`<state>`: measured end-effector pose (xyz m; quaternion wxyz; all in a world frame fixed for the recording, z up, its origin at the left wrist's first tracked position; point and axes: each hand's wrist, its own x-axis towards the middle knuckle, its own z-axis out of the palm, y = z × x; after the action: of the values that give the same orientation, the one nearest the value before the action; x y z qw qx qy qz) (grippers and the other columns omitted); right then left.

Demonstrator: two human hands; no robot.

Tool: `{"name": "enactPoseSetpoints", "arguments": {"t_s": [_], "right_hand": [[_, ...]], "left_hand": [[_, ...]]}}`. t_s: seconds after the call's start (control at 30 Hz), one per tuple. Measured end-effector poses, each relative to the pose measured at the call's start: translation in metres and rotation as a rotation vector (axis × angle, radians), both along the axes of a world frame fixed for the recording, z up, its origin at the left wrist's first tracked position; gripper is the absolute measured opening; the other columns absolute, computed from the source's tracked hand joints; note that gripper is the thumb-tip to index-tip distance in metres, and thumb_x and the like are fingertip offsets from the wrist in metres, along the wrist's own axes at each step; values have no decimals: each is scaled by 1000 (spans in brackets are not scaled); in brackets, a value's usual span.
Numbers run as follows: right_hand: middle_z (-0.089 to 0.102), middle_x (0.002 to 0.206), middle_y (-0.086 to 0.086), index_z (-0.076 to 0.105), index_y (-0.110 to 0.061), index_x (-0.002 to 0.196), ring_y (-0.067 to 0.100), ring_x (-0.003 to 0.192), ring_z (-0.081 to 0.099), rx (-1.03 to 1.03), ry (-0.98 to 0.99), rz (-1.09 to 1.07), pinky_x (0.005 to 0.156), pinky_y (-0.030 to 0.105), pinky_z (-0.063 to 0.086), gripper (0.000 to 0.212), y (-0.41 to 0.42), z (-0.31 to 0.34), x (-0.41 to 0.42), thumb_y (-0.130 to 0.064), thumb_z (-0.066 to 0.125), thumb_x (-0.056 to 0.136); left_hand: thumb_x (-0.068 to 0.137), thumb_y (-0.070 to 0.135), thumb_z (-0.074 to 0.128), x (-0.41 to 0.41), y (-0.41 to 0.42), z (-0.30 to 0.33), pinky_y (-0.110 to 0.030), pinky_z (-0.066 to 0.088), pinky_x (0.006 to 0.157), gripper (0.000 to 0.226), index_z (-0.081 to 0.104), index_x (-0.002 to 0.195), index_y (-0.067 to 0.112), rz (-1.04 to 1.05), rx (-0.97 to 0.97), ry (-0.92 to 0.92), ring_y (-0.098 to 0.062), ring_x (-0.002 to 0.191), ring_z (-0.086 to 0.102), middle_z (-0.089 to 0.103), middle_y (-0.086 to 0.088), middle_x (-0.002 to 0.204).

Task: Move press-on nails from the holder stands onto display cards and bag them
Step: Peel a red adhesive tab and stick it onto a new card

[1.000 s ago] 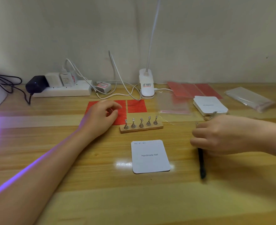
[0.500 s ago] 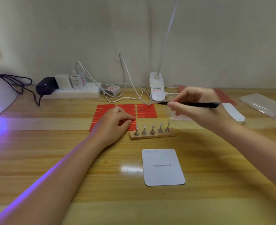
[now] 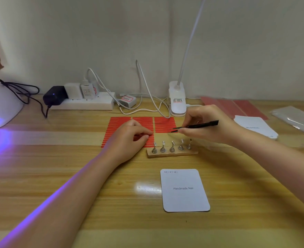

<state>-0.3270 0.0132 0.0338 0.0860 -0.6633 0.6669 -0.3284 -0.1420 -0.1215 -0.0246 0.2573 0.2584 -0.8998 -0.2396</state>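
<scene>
head view:
left hand (image 3: 129, 138): fingers flat, pressing the red strip sheet (image 3: 119, 126)
right hand (image 3: 206, 124): pinching thin black tweezers (image 3: 197, 125), tip over the sheet
nails (image 3: 172, 143): on five metal stands in a wooden block (image 3: 172, 153), just behind the white rounded card (image 3: 184, 190)

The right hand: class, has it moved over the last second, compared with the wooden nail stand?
Yes. The right hand, gripping black tweezers, went from the stand's near right to beyond it, over the red strips.
</scene>
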Motion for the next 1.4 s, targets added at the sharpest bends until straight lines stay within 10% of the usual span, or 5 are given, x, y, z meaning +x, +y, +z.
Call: {"name": "enactPoseSetpoints", "arguments": {"t_s": [1.4], "right_hand": [[56, 65, -5, 58, -10, 75, 0, 59, 50, 98, 332, 208, 55, 7, 35, 11, -25, 13, 22, -6, 64, 83]], "left_hand": [[89, 19, 60, 0, -1, 2, -4, 34, 68, 19, 70, 104, 24, 10, 26, 10, 4, 82, 45, 45, 20, 87]]}}
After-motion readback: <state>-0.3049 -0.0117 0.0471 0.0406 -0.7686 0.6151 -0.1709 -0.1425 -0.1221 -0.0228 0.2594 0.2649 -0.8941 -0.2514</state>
